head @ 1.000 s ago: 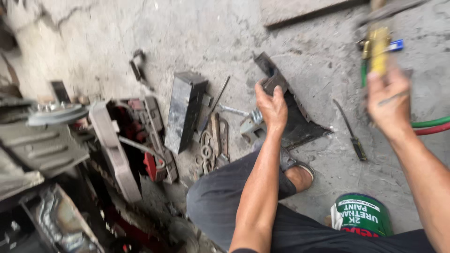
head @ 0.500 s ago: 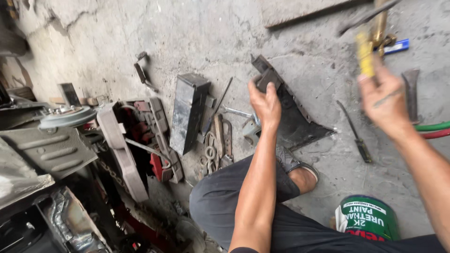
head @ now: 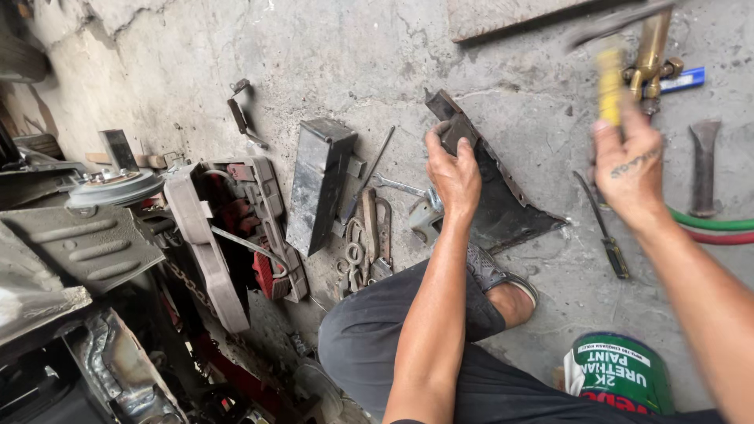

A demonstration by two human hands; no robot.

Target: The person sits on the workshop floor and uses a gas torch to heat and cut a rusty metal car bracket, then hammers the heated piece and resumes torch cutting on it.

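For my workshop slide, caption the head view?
Left hand steadies a dark metal plate on concrete while right hand raises a yellow-handled tool.

The floor (head: 330, 63) is gray concrete with cracks and dirty marks. A dark metal plate (head: 503, 208) lies in the middle, with a black box (head: 318, 184) at its nine o'clock, and pliers (head: 377, 228) lie between the two. A screwdriver (head: 603, 228) lies at the plate's three o'clock, a green paint can (head: 624, 381) at five o'clock, and green and red hoses (head: 715, 228) run off at three o'clock.
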